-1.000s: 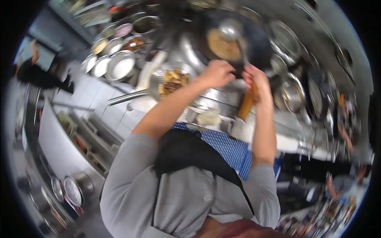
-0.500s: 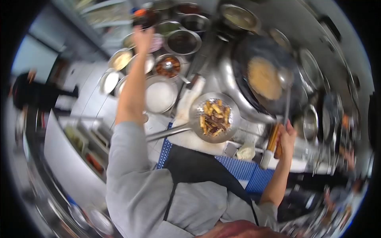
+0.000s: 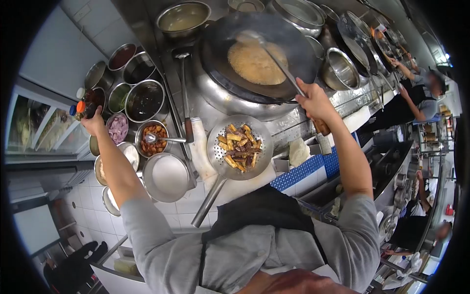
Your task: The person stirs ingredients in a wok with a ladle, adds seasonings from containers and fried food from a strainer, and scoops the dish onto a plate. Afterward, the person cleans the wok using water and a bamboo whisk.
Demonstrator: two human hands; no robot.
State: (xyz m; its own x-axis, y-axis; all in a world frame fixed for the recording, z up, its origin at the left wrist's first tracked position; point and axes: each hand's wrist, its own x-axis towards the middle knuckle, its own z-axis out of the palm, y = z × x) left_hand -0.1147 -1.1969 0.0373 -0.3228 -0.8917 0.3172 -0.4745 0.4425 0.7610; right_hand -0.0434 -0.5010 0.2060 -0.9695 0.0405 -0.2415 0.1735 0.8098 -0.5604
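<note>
My left hand (image 3: 93,123), fingers closed, grips a dark bottle (image 3: 89,111) with an orange cap, among other capped bottles beside the seasoning pots. My right hand (image 3: 316,102) is wrapped around the long-handled ladle (image 3: 280,64), whose wooden grip end shows below my hand. The ladle's bowl rests at the far side of the bubbling, pale brown liquid (image 3: 254,62) in the black wok (image 3: 303,54). In front of me, a perforated strainer (image 3: 215,142) holds fried, browned strips (image 3: 242,149); its handle points toward me.
Left of the wok stand several metal pots, including one of dark sauce (image 3: 145,100), a bowl of reddish-brown chunks with a spoon (image 3: 152,138) and a pot of white powder (image 3: 169,177). A second ladle (image 3: 186,98) lies beside them. Metal bowls (image 3: 341,68) sit right. Co-workers (image 3: 426,95) stand farther right.
The view has turned, shifting the wok toward the upper middle. Against the wok, the ladle's bowl has moved from the right side to the far side. My left hand stays at the bottles.
</note>
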